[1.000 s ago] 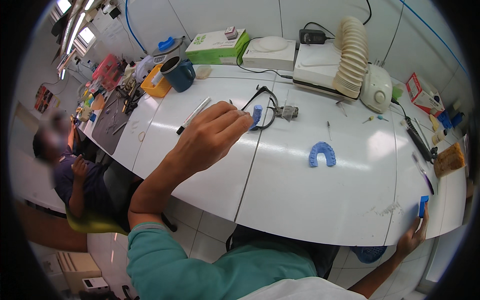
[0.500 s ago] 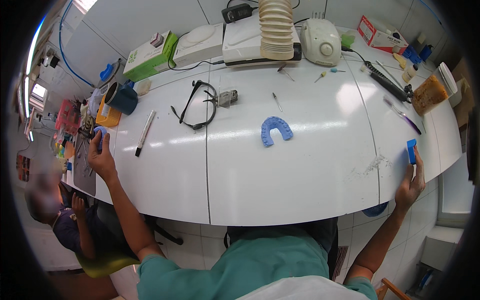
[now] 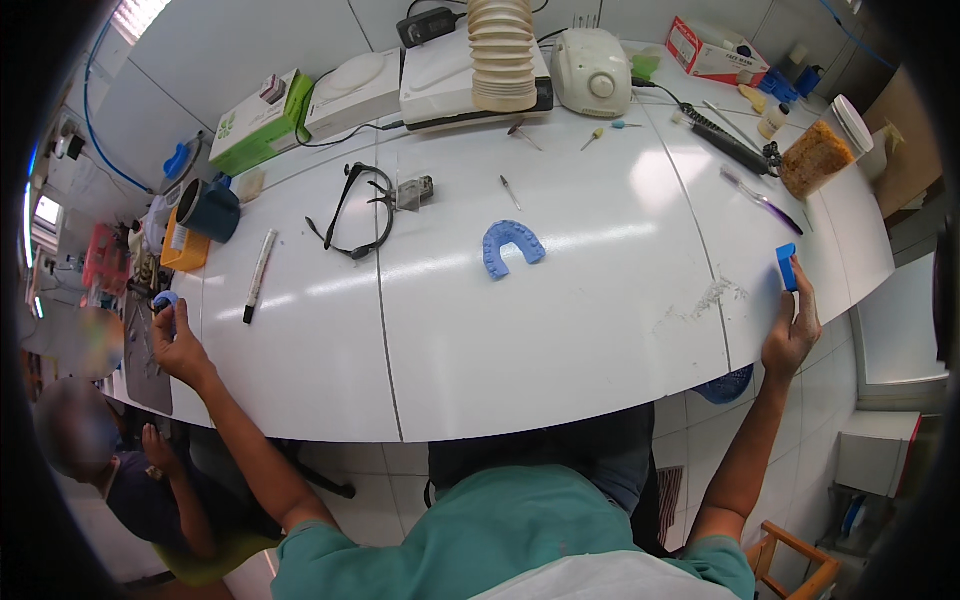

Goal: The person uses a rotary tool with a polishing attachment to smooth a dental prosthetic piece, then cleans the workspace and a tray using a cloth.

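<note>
At the table's left end, my left hand (image 3: 182, 350) pinches a small rounded piece, blue-violet (image 3: 166, 300), partly covered by the fingers. My right hand (image 3: 793, 335) is at the right edge, its fingers closed on a small bright-blue block (image 3: 787, 266) with a notched side, held upright. Between the hands a blue horseshoe-shaped dental model (image 3: 512, 246) rests on the white table, its open side toward me. Behind it lies a thin pointed metal bur (image 3: 511, 192).
Magnifier glasses (image 3: 350, 212) and a marker (image 3: 260, 277) lie on the left. White dust (image 3: 715, 297) and a purple-handled brush (image 3: 762, 200) are on the right, near a handpiece (image 3: 730, 147) and a jar (image 3: 822, 155). A ribbed hose (image 3: 503, 60) hangs behind. Another person (image 3: 150, 490) sits at left.
The view has shifted, so the table and its things appear farther left and slightly higher. Both hands keep hold of their blue pieces.
</note>
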Available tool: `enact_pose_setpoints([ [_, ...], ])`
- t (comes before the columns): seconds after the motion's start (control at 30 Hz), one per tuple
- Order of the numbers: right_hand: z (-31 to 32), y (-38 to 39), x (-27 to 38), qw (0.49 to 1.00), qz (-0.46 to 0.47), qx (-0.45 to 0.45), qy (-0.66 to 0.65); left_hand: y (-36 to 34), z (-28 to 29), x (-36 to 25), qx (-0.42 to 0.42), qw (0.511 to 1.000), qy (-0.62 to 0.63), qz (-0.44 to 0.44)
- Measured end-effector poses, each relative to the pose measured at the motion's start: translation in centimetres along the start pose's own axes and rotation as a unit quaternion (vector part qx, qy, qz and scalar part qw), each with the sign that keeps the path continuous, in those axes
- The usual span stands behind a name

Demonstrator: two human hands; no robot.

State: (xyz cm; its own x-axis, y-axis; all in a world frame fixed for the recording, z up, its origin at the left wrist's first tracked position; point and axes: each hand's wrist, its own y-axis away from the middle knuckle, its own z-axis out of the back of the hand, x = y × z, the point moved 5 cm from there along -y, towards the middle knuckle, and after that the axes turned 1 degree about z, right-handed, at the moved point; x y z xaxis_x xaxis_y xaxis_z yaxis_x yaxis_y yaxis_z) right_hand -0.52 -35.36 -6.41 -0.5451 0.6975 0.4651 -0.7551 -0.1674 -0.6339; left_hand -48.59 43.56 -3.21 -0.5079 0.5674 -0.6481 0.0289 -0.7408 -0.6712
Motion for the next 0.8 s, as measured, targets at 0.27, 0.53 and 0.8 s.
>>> enact_pose_setpoints([
  [0.27,0.5,-0.3,0.5,0.999,0.031,-0.029,-0.002,-1.2,-2.2,2.0,0.029,0.997,0.072,-0.010],
  [0.53,0.2,-1.0,1.6,0.998,0.055,-0.032,-0.029,0.5,-1.8,-2.1,0.064,0.988,-0.042,-0.132],
  [0.8,0.8,-0.5,0.8,0.999,0.047,-0.010,-0.026,25.5,-5.6,-33.3,0.491,0.792,0.249,-0.265],
])
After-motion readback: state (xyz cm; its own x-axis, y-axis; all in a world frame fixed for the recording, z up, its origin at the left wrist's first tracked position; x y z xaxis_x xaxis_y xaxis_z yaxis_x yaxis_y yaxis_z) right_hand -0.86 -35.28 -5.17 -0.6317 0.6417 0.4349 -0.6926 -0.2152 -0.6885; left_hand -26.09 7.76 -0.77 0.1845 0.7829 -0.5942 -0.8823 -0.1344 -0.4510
